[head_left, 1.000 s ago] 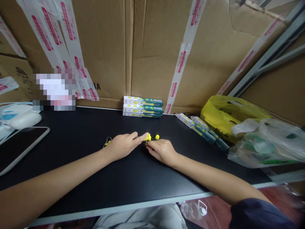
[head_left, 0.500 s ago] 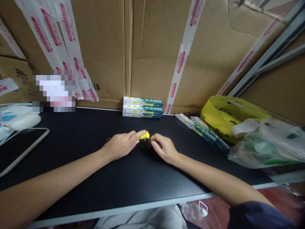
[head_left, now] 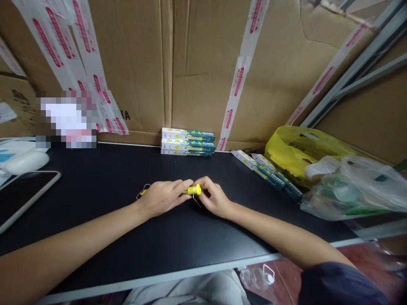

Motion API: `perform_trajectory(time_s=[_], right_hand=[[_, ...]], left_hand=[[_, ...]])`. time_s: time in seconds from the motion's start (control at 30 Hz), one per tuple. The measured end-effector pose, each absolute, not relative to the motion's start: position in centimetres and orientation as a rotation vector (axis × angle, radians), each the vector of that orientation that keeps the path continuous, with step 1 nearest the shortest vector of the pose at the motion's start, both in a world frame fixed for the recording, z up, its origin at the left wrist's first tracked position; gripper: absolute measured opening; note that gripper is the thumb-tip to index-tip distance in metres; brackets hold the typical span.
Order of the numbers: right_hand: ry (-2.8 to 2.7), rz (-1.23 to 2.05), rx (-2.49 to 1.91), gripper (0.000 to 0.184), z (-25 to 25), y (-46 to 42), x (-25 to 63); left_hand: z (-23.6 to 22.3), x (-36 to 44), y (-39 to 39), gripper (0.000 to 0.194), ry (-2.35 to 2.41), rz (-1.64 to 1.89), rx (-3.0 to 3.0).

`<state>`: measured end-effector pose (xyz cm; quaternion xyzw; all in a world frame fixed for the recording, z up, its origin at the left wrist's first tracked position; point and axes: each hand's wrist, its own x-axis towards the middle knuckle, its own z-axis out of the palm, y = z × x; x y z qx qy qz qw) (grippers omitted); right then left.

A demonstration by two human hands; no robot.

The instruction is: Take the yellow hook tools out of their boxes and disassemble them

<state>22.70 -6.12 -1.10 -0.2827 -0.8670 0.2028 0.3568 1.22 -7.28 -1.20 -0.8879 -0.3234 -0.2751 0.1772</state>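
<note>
A slim yellow spring scale (head_left: 193, 190) lies level just above or on the black table, its middle covered by my left hand (head_left: 160, 198). That hand is closed around it from above, thumb toward me. A wire hook (head_left: 139, 195) sticks out past the scale's left end, and a thin metal piece (head_left: 197, 200) hangs below its yellow knob end. My right hand (head_left: 216, 200) pinches at this knob end, thumb and index finger bent; the fingertips are partly hidden behind it.
Printed boxes (head_left: 187, 147) picturing the same tool are stacked against the cardboard (head_left: 136, 63). Two more boxes (head_left: 267, 176) lie to the right, beside a yellow plastic bag (head_left: 282, 148) and a clear bag (head_left: 343, 195). A phone (head_left: 25, 197) and a white mouse (head_left: 30, 163) are left.
My right hand has closed in on the knob end, where a gap was before. The scale now sits slightly lower and its left end shows more. The whole view has shifted a little.
</note>
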Motion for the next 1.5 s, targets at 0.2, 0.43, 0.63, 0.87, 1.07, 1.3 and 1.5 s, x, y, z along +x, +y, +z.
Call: perform_trajectory(time_s=[0.2, 0.43, 0.63, 0.87, 1.07, 1.3, 1.5], right_hand=[[-2.316, 0.434, -0.759, 0.016, -1.3, -6.1, 22.6], [-2.330, 0.453, -0.741, 0.017, -0.7, -6.5, 22.3], [-2.371, 0.468, -0.729, 0.020, -0.6, -6.2, 22.5], [-2.534, 0.406, -0.738, 0.021, -0.9, -5.1, 23.4], [-2.576, 0.422, -0.677, 0.020, -0.4, -5.2, 23.6], [-2.479, 0.576, -0.687, 0.017, -0.3, -5.6, 23.2], [-2.508, 0.569, -0.732, 0.018, -0.3, -5.6, 23.2]], left_hand=[[-1.4, 2.0, -7.9, 0.023, -0.815, -0.852, -2.388], [-1.3, 2.0, -8.0, 0.023, -0.800, -0.872, -2.355], [-1.4, 1.8, -7.9, 0.022, -0.819, -0.833, -2.406], [-1.0, 1.9, -8.0, 0.021, -0.820, -0.723, -2.482], [-1.2, 1.8, -7.9, 0.024, -0.768, -0.673, -2.509], [-1.2, 1.8, -7.9, 0.024, -0.780, -0.641, -2.450], [-1.3, 1.8, -8.0, 0.024, -0.818, -0.590, -2.496]])
